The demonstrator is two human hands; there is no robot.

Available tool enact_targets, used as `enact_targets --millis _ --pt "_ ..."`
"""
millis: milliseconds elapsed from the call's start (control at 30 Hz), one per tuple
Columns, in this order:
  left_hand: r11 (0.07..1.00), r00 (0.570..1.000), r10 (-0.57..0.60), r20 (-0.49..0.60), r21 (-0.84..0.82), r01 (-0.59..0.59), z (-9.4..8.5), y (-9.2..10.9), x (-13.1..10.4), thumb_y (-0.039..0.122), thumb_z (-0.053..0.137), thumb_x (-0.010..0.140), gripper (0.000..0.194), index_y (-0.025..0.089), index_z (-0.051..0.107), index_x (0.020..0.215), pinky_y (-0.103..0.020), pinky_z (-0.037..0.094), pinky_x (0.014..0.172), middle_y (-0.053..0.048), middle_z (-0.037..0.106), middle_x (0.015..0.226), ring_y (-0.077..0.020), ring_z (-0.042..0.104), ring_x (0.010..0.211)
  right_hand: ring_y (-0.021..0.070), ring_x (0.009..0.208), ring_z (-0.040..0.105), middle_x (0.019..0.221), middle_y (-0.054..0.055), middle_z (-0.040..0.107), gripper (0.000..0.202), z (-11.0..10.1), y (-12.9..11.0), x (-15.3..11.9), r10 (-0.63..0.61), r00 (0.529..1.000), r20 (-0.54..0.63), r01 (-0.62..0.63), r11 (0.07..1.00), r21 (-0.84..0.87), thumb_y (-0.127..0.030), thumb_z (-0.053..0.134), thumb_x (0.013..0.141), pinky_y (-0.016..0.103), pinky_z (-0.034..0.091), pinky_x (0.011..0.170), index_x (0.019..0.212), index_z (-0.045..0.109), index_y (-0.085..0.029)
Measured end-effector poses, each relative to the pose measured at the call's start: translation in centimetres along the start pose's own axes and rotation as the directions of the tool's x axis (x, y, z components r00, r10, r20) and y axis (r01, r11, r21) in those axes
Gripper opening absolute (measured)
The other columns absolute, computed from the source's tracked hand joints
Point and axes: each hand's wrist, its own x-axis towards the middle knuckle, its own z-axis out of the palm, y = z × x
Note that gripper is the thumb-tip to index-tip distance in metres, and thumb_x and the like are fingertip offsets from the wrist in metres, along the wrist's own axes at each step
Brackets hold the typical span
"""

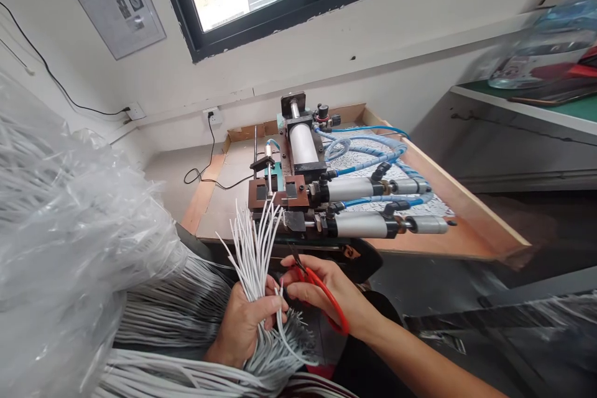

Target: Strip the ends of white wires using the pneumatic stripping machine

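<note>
A bundle of thin white cables [254, 255] stands upright in my left hand [242, 323], its loose ends fanning out toward the machine. Red-handled scissors [329, 301] with dark blades are held in my right hand [326, 292], just right of the bundle. The fingers of both hands are close together, and a few cable ends bend over between them. Ahead of the bundle is a pneumatic machine [303, 146] with silver cylinders and blue hoses. More white cables [172, 373] lie below and left of my left hand.
Plastic-wrapped cable bundles [69, 249] fill the left side. A wooden-edged tray [494, 230] surrounds the machine on the bench. At the upper right, a green-topped shelf [550, 106] holds a large clear bottle [541, 56]. More cables under plastic are at the lower right.
</note>
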Motion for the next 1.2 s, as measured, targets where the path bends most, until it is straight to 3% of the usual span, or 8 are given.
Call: enact_targets --millis 233,467,633,767,967,1200 --pt "0.999 0.998 0.037 0.042 0.004 -0.037 -0.4 -0.4 -0.1 0.015 0.061 0.059 0.016 0.013 0.054 0.074 -0.017 0.026 0.035 -0.001 0.063 0.053 -0.0092 0.052 0.041 0.0076 0.046 0.043 0.054 -0.005 0.051 0.021 0.5 0.4 1.1 -0.014 1.000 0.000 0.014 1.000 0.026 -0.024 0.061 0.067 0.020 0.033 0.044 0.085 0.051 -0.017" --pt "0.994 0.998 0.048 -0.031 0.104 -0.045 -0.5 -0.4 0.2 0.016 0.065 0.057 0.018 0.013 0.056 0.072 -0.018 0.026 0.035 -0.001 0.062 0.051 -0.0091 0.050 0.040 0.0062 0.039 0.037 0.047 -0.008 0.046 0.020 0.8 0.4 1.1 0.004 1.000 -0.014 -0.003 0.996 0.089 -0.025 0.063 0.065 0.019 0.032 0.040 0.078 0.050 -0.017" --pt "0.959 0.980 0.194 -0.036 0.217 -0.181 -0.7 -0.7 0.3 0.015 0.068 0.051 0.016 0.014 0.056 0.062 -0.023 0.038 0.048 0.003 0.058 0.051 -0.0095 0.049 0.047 0.0069 0.036 0.040 0.042 -0.006 0.050 0.016 0.9 1.0 1.4 0.134 0.991 0.008 -0.133 0.965 0.228 -0.019 0.062 0.061 0.019 0.030 0.038 0.073 0.053 -0.015" --pt "0.950 0.979 0.202 -0.006 0.243 -0.195 -0.9 -0.5 0.1 0.014 0.067 0.053 0.014 0.015 0.056 0.062 -0.026 0.039 0.057 0.003 0.058 0.055 -0.0112 0.050 0.054 0.0076 0.034 0.041 0.038 -0.005 0.050 0.016 1.0 1.5 1.7 0.205 0.978 0.045 -0.209 0.929 0.305 -0.017 0.059 0.060 0.020 0.030 0.039 0.075 0.055 -0.014" --pt "0.935 0.975 0.219 -0.025 0.290 -0.202 -1.0 -0.6 0.5 0.015 0.066 0.051 0.012 0.014 0.056 0.056 -0.026 0.037 0.055 0.002 0.056 0.052 -0.0116 0.047 0.052 0.0070 0.038 0.042 0.044 -0.004 0.053 0.021 0.9 1.8 1.9 0.202 0.979 0.019 -0.194 0.906 0.376 -0.015 0.059 0.058 0.021 0.033 0.042 0.079 0.056 -0.014" --pt "0.926 0.974 0.217 -0.069 0.331 -0.183 -1.0 -0.7 0.9 0.017 0.066 0.048 0.013 0.014 0.054 0.054 -0.024 0.034 0.051 0.003 0.054 0.051 -0.0113 0.045 0.050 0.0099 0.047 0.050 0.059 0.001 0.060 0.025 0.7 1.5 1.6 0.145 0.989 -0.013 -0.135 0.952 0.275 -0.027 0.062 0.064 0.022 0.037 0.046 0.084 0.054 -0.015"
